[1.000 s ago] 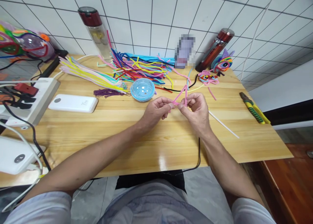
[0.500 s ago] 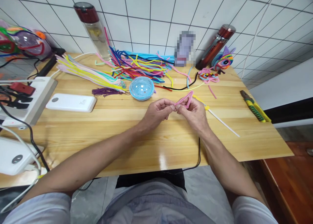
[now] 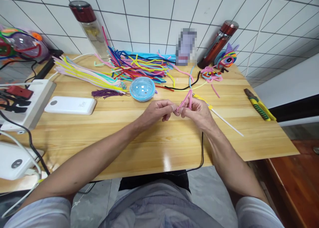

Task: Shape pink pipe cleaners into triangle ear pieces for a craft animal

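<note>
The left hand (image 3: 159, 111) and right hand (image 3: 200, 113) pinch a bent pink stem (image 3: 190, 98), long axis slanting up-right, peak toward frame top.

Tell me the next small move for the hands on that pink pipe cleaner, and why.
Probably a small twist at the pinched corner: left hand and right hand grip the pink pipe cleaner close together there, while its other bend points up, away from the table.
</note>
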Tool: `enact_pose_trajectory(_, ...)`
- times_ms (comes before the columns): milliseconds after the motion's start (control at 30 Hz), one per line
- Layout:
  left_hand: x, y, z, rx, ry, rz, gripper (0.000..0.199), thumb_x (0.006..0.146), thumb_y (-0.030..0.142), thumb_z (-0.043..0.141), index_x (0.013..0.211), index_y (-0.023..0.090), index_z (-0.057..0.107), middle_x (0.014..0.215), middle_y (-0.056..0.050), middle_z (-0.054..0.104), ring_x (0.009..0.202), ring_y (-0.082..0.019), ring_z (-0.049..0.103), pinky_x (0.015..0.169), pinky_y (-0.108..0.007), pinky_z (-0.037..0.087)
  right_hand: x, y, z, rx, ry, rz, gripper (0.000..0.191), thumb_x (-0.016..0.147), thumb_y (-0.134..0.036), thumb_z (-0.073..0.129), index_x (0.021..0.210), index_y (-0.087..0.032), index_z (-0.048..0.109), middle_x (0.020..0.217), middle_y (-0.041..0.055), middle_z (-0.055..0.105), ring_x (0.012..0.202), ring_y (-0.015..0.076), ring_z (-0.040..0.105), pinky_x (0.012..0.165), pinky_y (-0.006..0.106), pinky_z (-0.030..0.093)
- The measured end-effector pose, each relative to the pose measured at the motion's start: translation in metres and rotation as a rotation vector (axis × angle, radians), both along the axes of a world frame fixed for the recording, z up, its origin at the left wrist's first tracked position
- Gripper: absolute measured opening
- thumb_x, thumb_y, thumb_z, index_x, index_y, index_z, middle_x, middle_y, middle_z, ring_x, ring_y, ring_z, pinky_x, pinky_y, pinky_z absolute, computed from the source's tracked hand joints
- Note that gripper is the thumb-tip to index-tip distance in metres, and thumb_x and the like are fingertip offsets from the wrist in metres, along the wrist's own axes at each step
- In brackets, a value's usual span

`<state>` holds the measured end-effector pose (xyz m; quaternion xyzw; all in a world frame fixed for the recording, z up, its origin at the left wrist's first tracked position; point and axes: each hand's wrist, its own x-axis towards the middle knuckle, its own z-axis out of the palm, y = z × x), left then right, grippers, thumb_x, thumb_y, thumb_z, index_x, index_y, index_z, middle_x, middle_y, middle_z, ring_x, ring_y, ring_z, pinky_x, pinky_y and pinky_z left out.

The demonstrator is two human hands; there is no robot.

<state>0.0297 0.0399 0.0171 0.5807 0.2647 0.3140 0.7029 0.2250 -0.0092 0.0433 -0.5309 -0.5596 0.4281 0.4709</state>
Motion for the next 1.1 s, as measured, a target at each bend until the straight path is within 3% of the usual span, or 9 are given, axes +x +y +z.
enact_pose_trajectory(367,-0.0011,0.0009,0.004,0.071,0.028,-0.008,0.038,0.085,0.054,0.082,0.081,0.017,0.082,0.06,0.001,0.062,0.054,-0.009,0.048,0.053,-0.023,0.038,0.0015,-0.0005,0.0002,0.016,-0.006,0.047,0.014,0.072,-0.03,0.08,0.067,-0.022,0.071,0.063,-0.0007,0.069,0.056,0.0127,0.053,0.056,0.028,0.044)
enact_pose_trajectory(867,-0.0003,-0.0036,0.0048,0.165,0.105,0.043,0.031,0.086,0.048,0.08,0.082,0.017,0.081,0.075,-0.004,0.075,0.054,-0.008,0.048,0.053,-0.022,0.039,0.0038,-0.0024,-0.0054,-0.006,-0.081,0.051,0.029,0.074,-0.04,0.088,0.068,-0.022,0.066,0.061,-0.0015,0.064,0.057,0.0122,0.048,0.055,0.028,0.035)
enact_pose_trajectory(1100,0.0007,-0.0061,0.0067,0.221,0.084,0.053,0.037,0.094,0.052,0.074,0.082,0.018,0.079,0.058,0.002,0.061,0.05,-0.008,0.046,0.054,-0.023,0.038,0.0025,-0.0011,0.0,-0.01,-0.018,0.054,0.033,0.072,-0.042,0.088,0.066,-0.022,0.062,0.061,-0.0019,0.064,0.055,0.0116,0.046,0.055,0.028,0.036)
